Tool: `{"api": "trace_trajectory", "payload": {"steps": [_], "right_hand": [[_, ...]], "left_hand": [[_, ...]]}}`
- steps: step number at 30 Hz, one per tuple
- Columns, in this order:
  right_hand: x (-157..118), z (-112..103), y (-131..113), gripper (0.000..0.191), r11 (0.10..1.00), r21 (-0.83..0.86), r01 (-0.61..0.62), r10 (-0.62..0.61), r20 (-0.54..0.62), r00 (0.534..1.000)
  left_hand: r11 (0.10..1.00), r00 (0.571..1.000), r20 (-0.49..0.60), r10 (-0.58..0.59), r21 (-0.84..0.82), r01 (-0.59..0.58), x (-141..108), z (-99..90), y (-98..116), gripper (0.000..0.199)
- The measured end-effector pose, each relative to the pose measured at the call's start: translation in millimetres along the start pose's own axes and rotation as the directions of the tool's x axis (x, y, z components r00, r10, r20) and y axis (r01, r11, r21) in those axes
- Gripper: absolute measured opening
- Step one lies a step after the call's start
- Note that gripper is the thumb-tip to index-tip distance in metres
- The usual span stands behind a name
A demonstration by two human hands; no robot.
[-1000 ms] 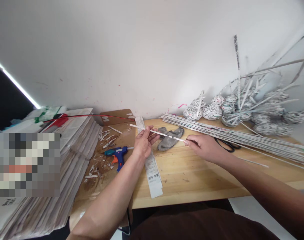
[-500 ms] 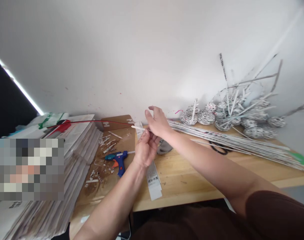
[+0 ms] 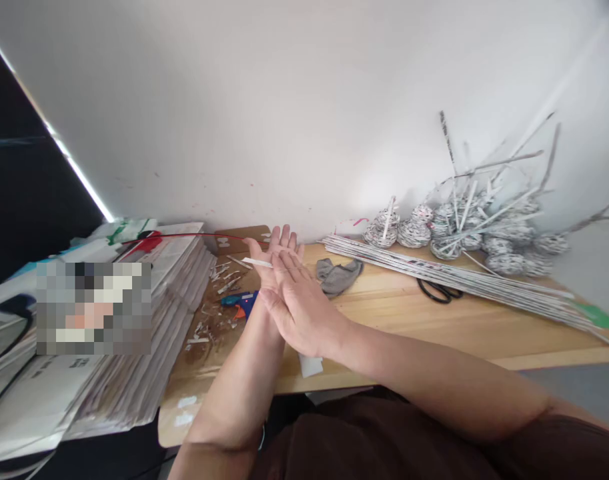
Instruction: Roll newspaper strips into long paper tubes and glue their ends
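Palm up, my left hand [image 3: 287, 239] lies under my right hand with its fingers stretched out. My right hand [image 3: 307, 307] rests flat across the left palm and fingers, its fingers straight. Between the two palms lies a slim white paper roll [image 3: 257, 262]; its end sticks out to the left past my left thumb, and the rest is covered. Below my right wrist, the white end of a newspaper strip [image 3: 311, 365] shows on the table. A blue glue gun [image 3: 241, 303] with an orange trigger is partly hidden behind my left forearm.
Newspapers [image 3: 169, 313] are stacked at left, with a thin red rod or wire [image 3: 199, 234] above. Paper scraps [image 3: 199, 333] litter a brown board. Right of my hands are a grey cloth [image 3: 338, 275], black-handled scissors [image 3: 437, 291], long paper tubes [image 3: 424, 268] and woven paper balls [image 3: 414, 230].
My right hand has come down flat onto my left hand, whose fingers have straightened. Both have shifted slightly left, uncovering the grey cloth. The view has turned a little.
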State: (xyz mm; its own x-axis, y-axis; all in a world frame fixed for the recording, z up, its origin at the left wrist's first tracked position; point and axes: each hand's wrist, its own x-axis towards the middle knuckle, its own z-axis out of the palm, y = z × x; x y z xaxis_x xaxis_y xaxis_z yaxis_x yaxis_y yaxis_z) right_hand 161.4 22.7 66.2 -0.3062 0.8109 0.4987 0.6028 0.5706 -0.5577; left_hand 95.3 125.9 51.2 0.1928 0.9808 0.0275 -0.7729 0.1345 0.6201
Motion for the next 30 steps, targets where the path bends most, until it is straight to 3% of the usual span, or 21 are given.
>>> {"api": "trace_trajectory", "payload": {"steps": [3, 7, 10, 12, 15, 18, 24, 27, 28, 30], "right_hand": [[-0.6, -8.0, 11.7, 0.04, 0.999, 0.039, 0.033, -0.028, -0.125, 0.992], [19.7, -28.4, 31.3, 0.022, 0.99, 0.113, -0.086, 0.102, -0.152, 0.983], [42.5, -43.5, 45.0, 0.013, 0.968, 0.191, -0.164, 0.189, -0.12, 0.975], [56.6, -48.6, 54.0, 0.016, 0.924, 0.293, -0.245, 0.275, -0.067, 0.959], [71.1, -46.9, 65.1, 0.022, 0.845, 0.377, -0.378, 0.399, 0.026, 0.917], [75.6, -40.9, 71.2, 0.024, 0.82, 0.38, -0.429, 0.423, 0.103, 0.9], [46.0, -47.5, 79.2, 0.041, 0.818, 0.372, -0.438, 0.371, 0.242, 0.897], [11.6, -56.6, 85.5, 0.031, 0.753, 0.37, -0.543, 0.419, 0.366, 0.831], [-0.3, -59.3, 87.6, 0.029, 0.746, 0.342, -0.572, 0.452, 0.37, 0.811], [-21.3, -64.1, 91.4, 0.023, 0.768, 0.304, -0.563, 0.5, 0.265, 0.825]], "left_hand": [[0.995, 0.995, -0.1, -0.027, -0.099, 0.017, 2.7, 8.0, 1.6, 0.073], [0.99, 0.982, -0.178, -0.067, -0.137, 0.042, -6.6, 19.6, -10.6, 0.064], [0.994, 0.993, -0.108, -0.04, -0.101, 0.029, -17.4, 20.0, -20.5, 0.063], [0.997, 0.997, -0.044, -0.065, -0.035, 0.063, -25.1, 15.6, -24.8, 0.057], [0.983, 0.988, 0.002, -0.154, 0.104, 0.153, -35.4, 6.4, -29.8, 0.03], [0.964, 0.987, 0.047, -0.153, 0.228, 0.138, -40.9, -1.0, -34.1, 0.015], [0.947, 0.998, 0.01, -0.062, 0.315, 0.056, -34.6, -10.0, -28.7, 0.026], [0.948, 0.999, -0.044, -0.014, 0.317, 0.028, -29.5, -15.3, -18.9, 0.027], [0.948, 0.998, -0.063, 0.0, 0.318, 0.02, -28.0, -17.2, -15.9, 0.027], [0.947, 0.997, -0.073, 0.003, 0.321, 0.021, -25.3, -20.6, -11.3, 0.025]]}}
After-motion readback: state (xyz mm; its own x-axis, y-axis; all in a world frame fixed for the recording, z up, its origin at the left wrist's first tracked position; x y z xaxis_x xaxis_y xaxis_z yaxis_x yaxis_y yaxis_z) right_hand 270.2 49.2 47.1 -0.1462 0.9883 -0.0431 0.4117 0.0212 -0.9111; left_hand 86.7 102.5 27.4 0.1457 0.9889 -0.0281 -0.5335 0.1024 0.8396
